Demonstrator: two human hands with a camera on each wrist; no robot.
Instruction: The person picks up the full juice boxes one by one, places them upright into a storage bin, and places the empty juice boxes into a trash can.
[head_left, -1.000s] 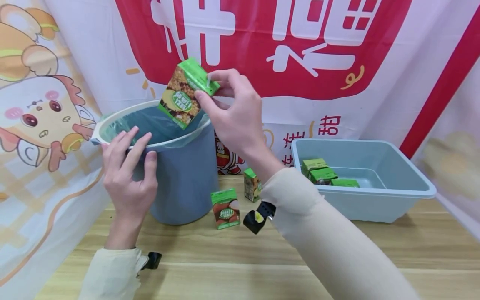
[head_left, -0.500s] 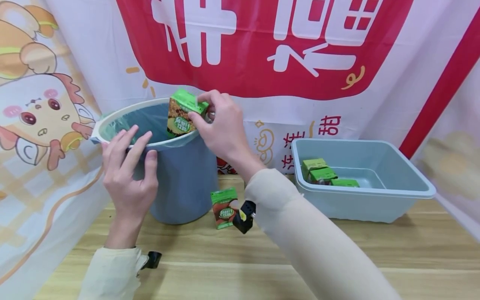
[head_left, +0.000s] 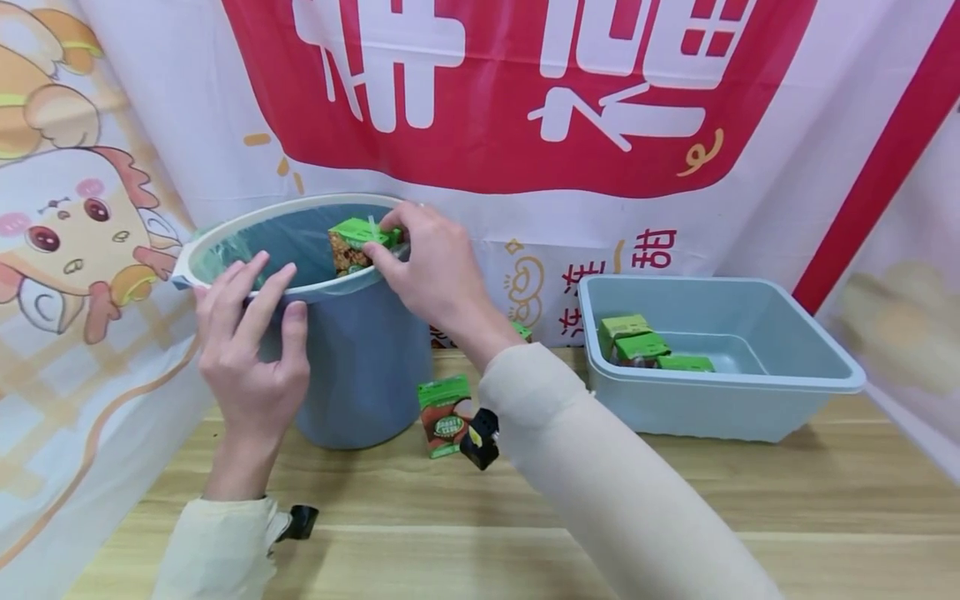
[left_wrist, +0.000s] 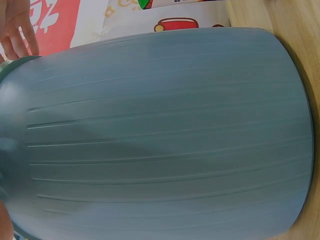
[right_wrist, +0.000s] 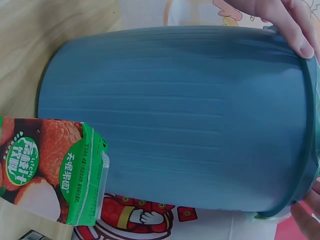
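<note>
In the head view my right hand [head_left: 438, 271] pinches the green top of a juice box [head_left: 349, 255] near its straw. The box's lower part sits below the near rim of a blue lined trash bin [head_left: 367, 367]. My left hand [head_left: 251, 362] rests on the bin's left rim with fingers spread and fairly straight. A litchi juice box [right_wrist: 45, 167] stands on the table by the bin's base. The green top of another box [head_left: 522, 332] peeks out behind my right forearm. In the left wrist view the bin's wall [left_wrist: 165, 130] fills most of the picture.
A light blue tub [head_left: 720, 408] stands to the right, with several green-topped juice boxes [head_left: 641, 346] at its left end. Behind everything hangs a printed cloth [head_left: 465, 179]. The table [head_left: 420, 533] is wood-grained.
My right hand has lowered the juice box from above the bin down into its mouth, turning it more upright. My left hand has stayed on the rim.
</note>
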